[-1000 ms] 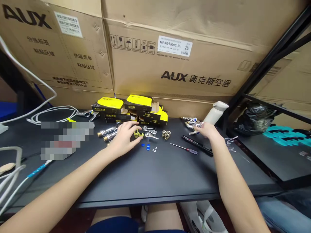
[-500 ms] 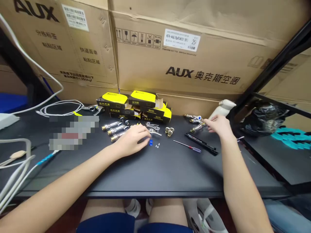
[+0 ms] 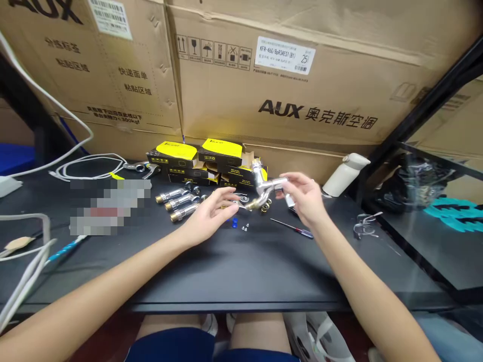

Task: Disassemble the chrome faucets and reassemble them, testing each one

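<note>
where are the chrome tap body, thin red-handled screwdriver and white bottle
chrome tap body (image 3: 262, 186): head view, on the bent elbow
thin red-handled screwdriver (image 3: 306, 233): head view, on the handle
white bottle (image 3: 344, 176): head view, on the body

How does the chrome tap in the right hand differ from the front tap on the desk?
The chrome tap is raised in the right hand; the front tap lies on the desk. The chrome tap's branch points up; the front tap's body runs along the desk. Both look chrome with brass ends.

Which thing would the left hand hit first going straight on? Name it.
The left hand likely meets the chrome lever handle first, though depth is unclear; if higher, the chrome tap in the right hand.
</note>
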A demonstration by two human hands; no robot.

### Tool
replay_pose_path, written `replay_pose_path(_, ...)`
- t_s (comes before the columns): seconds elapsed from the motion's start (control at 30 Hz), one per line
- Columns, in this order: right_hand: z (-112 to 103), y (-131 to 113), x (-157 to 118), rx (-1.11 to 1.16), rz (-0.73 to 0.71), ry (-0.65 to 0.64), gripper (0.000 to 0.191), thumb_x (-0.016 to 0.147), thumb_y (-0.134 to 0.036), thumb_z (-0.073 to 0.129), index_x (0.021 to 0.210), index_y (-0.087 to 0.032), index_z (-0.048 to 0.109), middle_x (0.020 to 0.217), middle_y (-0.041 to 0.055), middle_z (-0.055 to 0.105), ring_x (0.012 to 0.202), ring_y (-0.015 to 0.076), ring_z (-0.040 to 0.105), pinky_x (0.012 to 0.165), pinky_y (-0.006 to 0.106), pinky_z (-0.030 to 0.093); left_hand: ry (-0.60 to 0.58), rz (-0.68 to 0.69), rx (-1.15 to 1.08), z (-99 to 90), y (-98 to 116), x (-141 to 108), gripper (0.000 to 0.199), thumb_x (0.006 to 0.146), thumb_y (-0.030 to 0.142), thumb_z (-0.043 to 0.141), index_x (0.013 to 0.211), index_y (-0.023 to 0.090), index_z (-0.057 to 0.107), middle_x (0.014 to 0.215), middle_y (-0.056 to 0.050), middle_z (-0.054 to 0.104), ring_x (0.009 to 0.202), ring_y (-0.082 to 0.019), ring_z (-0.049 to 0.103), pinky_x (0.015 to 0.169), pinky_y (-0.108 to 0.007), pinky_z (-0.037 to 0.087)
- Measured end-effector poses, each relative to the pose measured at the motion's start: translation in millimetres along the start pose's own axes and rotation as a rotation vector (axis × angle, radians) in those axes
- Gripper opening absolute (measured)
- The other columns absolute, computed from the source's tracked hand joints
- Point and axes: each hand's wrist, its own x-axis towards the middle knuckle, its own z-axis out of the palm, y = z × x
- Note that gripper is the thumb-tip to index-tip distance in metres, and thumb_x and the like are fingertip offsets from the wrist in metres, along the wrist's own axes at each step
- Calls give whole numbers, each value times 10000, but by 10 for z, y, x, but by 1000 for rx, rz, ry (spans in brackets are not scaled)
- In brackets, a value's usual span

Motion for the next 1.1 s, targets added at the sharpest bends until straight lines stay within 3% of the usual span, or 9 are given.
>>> replay_pose_path(0.1,401,26,-279,105,120,-245,356,719,-387,777,990,-194,651,876,39,703,710,168,671,664,332,591,-147,-172,-249,29,30,-12,462,868,410,618,1243,181,477,1090,-105,666,901,-201,670,779,-352,537)
replay_pose_path(0.2,438,-14,-324,78,163,-347,410,760,-461,727,1052,-187,638,943,61,705,754,176,680,676,332,582,-166,-295,-382,22,63,-31,411,836,384,672,1151,174,512,891,-64,694,739,-176,667,694,-336,548)
replay_pose_path(0.3,57,-76,-145,-283,136,-344,449,878,-547,539,1119,-178,621,974,89,703,795,196,681,717,359,564,-93,-354,-506,-15,90,-31,389,812,352,698,1107,180,511,845,-55,688,715,-169,654,668,-318,545)
replay_pose_path(0.43,-696,14,22,-1093,101,-193,404,817,-490,623,1027,-147,664,1033,131,699,870,267,654,813,426,515,-74,-393,-575,-63,95,-18,330,805,349,699,1032,184,527,870,-48,658,692,-149,619,599,-273,515)
replay_pose_path(0.63,-1209,412,-94,-1288,215,-407,281,833,-437,573,890,-175,659,940,101,699,843,249,642,773,356,503,-137,-366,-510,-44,122,-51,323,804,327,714,1028,171,541,824,-25,623,655,-121,572,570,-246,479)
replay_pose_path(0.77,-1067,359,-127,-1294,94,-301,197,822,-360,590,892,-175,584,808,85,658,725,240,619,695,359,499,-204,-324,-485,-26,148,-84,339,812,326,702,1050,190,503,860,-28,641,645,-121,568,575,-258,468)
replay_pose_path(0.87,-721,57,-210,-1017,-26,-163,318,832,-420,637,1033,-186,556,890,84,640,796,245,631,715,363,515,-245,-323,-446,-20,153,-107,341,818,360,695,1031,203,479,818,-10,636,629,-121,561,592,-269,458)
replay_pose_path(1.0,-210,-303,-484,-361,189,-467,414,903,-341,608,1287,-305,457,834,3,613,549,132,590,508,261,503,-280,-328,-423,-4,186,-125,314,814,329,697,997,205,474,831,-9,643,658,-123,573,643,-282,479)
replay_pose_path(1.1,-43,-321,-712,-129,291,-526,398,924,-278,589,1305,-325,481,890,16,628,514,97,575,469,227,478,-303,-325,-412,17,221,-138,266,825,279,683,979,200,481,869,-16,651,702,-119,585,673,-274,494)
